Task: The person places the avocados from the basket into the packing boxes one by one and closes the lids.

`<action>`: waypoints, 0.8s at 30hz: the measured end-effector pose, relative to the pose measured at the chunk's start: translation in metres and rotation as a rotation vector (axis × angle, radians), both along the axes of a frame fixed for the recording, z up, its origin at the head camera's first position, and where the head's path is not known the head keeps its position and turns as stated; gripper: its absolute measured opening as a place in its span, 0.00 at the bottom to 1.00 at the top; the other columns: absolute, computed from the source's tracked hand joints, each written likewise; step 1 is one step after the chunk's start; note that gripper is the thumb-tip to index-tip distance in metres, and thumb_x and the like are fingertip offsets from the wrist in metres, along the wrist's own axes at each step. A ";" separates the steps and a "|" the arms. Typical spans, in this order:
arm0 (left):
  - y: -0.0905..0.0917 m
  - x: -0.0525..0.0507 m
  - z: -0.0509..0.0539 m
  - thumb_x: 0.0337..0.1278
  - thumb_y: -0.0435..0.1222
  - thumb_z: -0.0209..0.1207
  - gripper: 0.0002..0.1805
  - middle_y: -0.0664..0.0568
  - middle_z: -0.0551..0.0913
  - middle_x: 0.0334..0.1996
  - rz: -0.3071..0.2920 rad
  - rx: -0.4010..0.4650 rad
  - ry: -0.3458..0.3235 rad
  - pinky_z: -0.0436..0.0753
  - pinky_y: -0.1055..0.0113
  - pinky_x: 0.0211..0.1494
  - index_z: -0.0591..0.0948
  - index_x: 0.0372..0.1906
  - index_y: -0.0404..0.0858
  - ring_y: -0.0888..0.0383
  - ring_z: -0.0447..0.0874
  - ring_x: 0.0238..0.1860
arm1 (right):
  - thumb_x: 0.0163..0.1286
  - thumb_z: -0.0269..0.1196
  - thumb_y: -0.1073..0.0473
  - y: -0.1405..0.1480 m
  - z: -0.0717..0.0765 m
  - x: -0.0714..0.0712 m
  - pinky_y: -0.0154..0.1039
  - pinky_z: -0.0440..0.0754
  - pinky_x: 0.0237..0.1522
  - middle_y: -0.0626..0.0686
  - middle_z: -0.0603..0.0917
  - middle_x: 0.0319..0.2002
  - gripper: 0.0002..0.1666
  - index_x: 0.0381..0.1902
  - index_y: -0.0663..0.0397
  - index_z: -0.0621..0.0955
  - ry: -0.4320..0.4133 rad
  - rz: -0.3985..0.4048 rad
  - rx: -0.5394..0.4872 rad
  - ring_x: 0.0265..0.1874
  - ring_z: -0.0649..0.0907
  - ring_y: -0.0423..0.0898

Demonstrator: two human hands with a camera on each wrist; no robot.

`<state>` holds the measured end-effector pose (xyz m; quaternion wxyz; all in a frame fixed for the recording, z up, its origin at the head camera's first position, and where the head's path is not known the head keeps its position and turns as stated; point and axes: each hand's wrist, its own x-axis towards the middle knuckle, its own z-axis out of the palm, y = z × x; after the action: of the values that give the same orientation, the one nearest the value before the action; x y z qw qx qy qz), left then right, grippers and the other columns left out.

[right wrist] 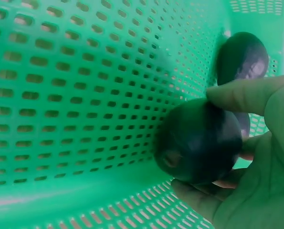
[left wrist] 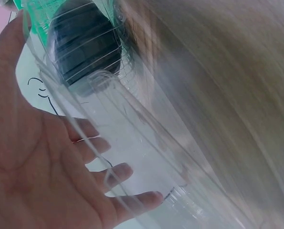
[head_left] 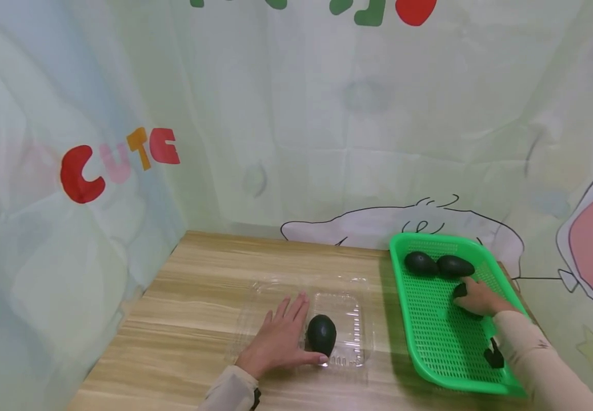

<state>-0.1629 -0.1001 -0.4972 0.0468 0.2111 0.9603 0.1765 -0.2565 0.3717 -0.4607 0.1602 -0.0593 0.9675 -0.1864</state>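
Observation:
A clear plastic container [head_left: 340, 319] lies open on the table, a dark oval fruit [head_left: 321, 334] in its right part. My left hand [head_left: 282, 337] rests on the container with fingers spread, its thumb by the near end of that fruit; the left wrist view has the palm [left wrist: 51, 157] against the clear plastic, the fruit [left wrist: 85, 43] behind it. Inside the green basket [head_left: 411, 337], my right hand [head_left: 483, 298] grips another dark fruit [right wrist: 199, 140] between thumb and fingers, near the basket's right side.
Two more dark fruits [head_left: 421, 264] lie at the far end of the basket. A small black object [head_left: 494, 355] shows at the basket's near right, by the right sleeve. A printed cloth [head_left: 317, 142] hangs behind the wooden table [head_left: 199, 285].

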 end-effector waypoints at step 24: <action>0.000 -0.001 0.000 0.41 0.77 0.61 0.70 0.42 0.51 0.82 -0.006 -0.010 0.007 0.63 0.27 0.68 0.55 0.80 0.34 0.33 0.51 0.78 | 0.69 0.65 0.54 0.008 -0.013 0.002 0.75 0.73 0.52 0.90 0.61 0.60 0.43 0.68 0.78 0.61 0.066 -0.016 0.000 0.58 0.67 0.85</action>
<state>-0.1639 -0.0999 -0.4971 0.0451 0.2143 0.9606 0.1710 -0.2547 0.3798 -0.4737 0.1268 -0.0575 0.9727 -0.1855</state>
